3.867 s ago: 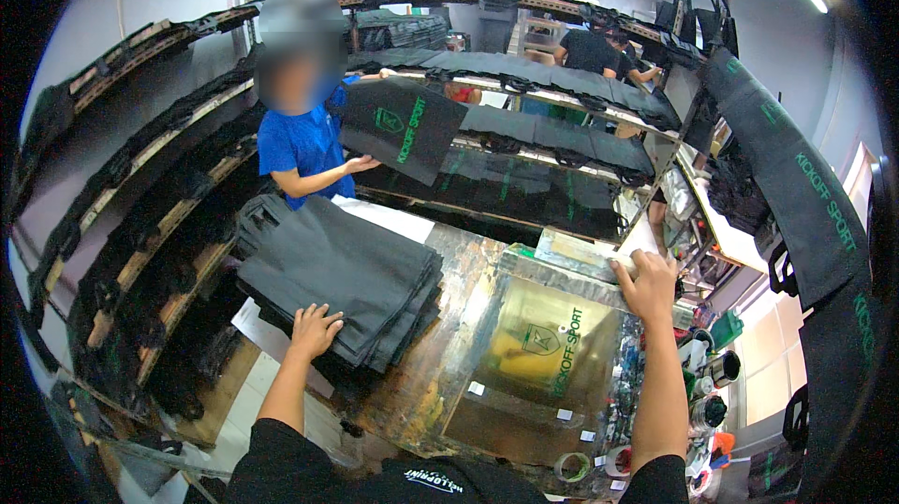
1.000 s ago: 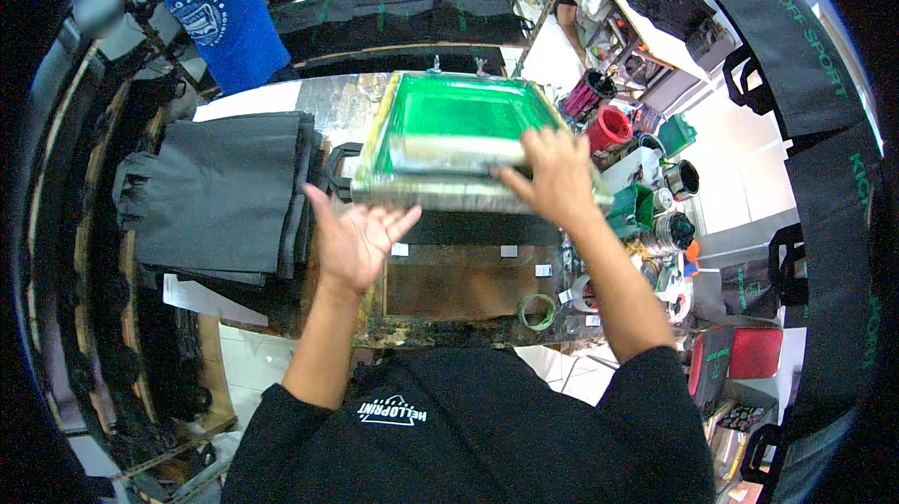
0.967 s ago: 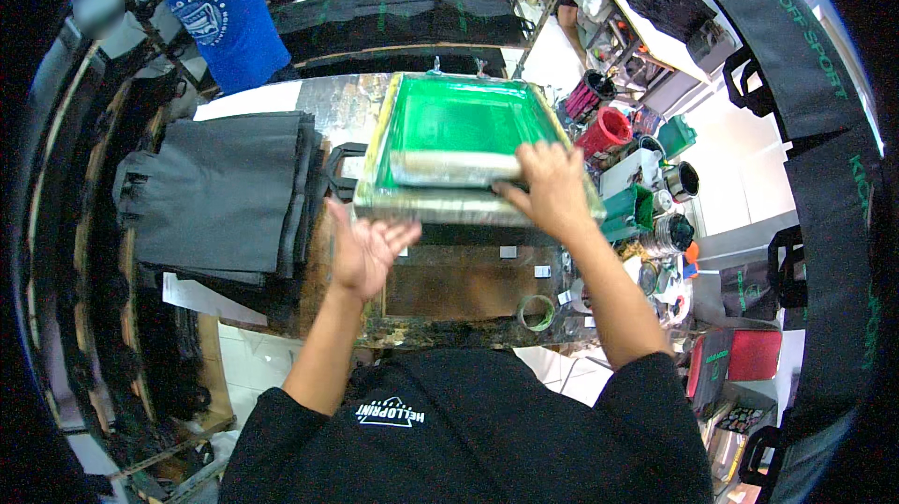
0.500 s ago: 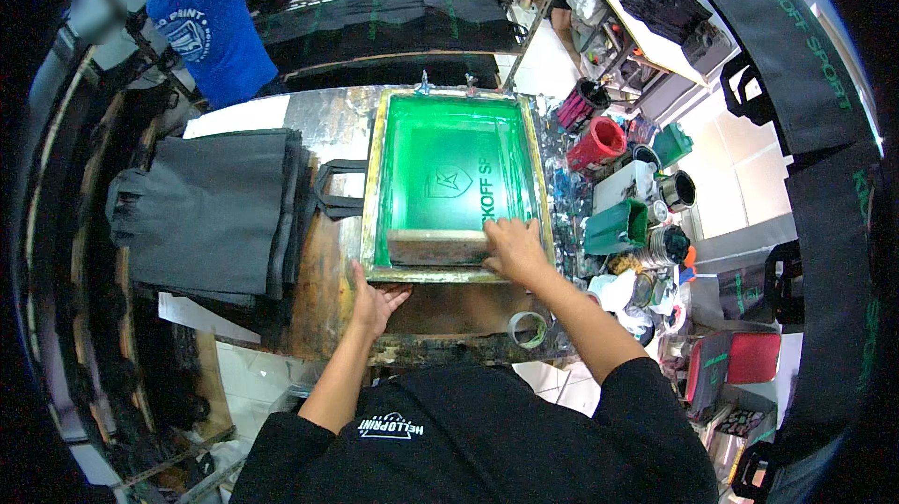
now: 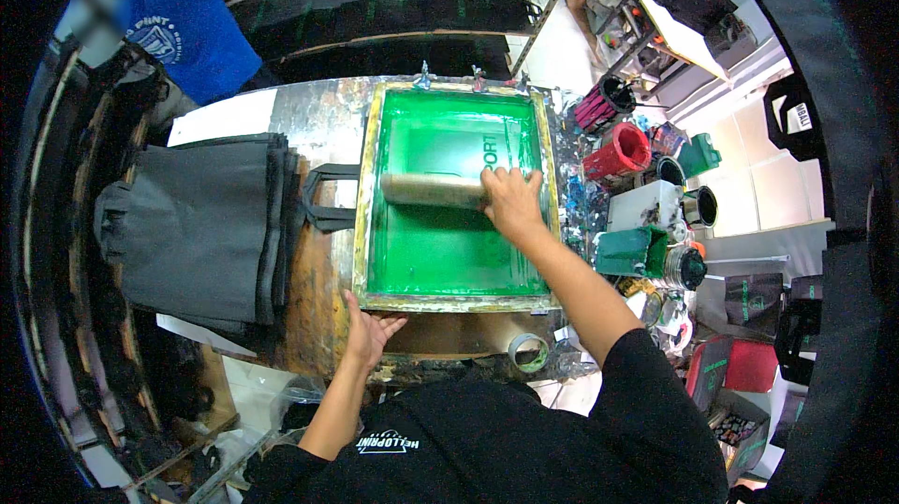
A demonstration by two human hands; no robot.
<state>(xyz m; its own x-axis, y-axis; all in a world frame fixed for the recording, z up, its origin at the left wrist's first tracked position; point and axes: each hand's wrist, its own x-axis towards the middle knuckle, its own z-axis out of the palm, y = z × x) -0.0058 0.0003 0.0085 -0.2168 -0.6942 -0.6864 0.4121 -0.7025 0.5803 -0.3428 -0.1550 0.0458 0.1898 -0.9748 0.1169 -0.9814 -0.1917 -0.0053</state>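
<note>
A printing screen (image 5: 361,223) in a worn, paint-stained wooden frame lies on the table, its mesh coated in wet green ink. Across the mesh stands a wooden-handled squeegee (image 5: 433,189), a bit beyond the middle. My right hand (image 5: 513,200) is closed around the squeegee's right end. Beyond the blade, dark lettering shows through the mesh; the rest of the design is mostly covered or blurred. At the frame's near left corner is my left hand (image 5: 367,335), thumb and fingers spread, touching or almost touching the wood. A black bag's handle (image 5: 323,221) sticks out from the frame's left side.
A stack of black fabric bags (image 5: 197,232) lies left of the screen. Ink tubs crowd the right side, among them a red tub (image 5: 618,154) and a green container (image 5: 629,253). A tape roll (image 5: 529,352) sits near the front edge. A person in blue (image 5: 190,22) stands beyond, by bag-laden racks.
My right hand has pushed the squeegee from the near end of the screen to past its middle, leaving darker green behind. My left hand stays by the near left corner. The view has shifted slightly.
</note>
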